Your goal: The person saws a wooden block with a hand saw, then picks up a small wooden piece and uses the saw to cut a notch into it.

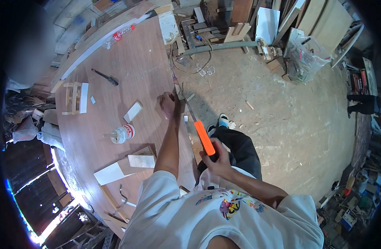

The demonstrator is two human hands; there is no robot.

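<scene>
My right hand (218,161) is wrapped around the dark grip of a handsaw with an orange handle (204,137). The saw's narrow blade (189,107) runs forward along the edge of the wooden tabletop (149,62). On that edge rests my left hand (169,104), its fingers curled in. A small pale piece of wood (179,90) pokes out beside the left fingers, close to the blade. What the left hand grips is hidden under it. Left of that hand, a white-faced block (133,112) lies on the table.
A labelled plastic jar (123,134), a screwdriver (105,77), a small slatted wood frame (73,98) and white-faced board pieces (141,161) lie on the table. A bottle (118,36) is at its far edge. Boards lean beyond, near a clear plastic bag (305,62). Offcuts dot the floor (290,124).
</scene>
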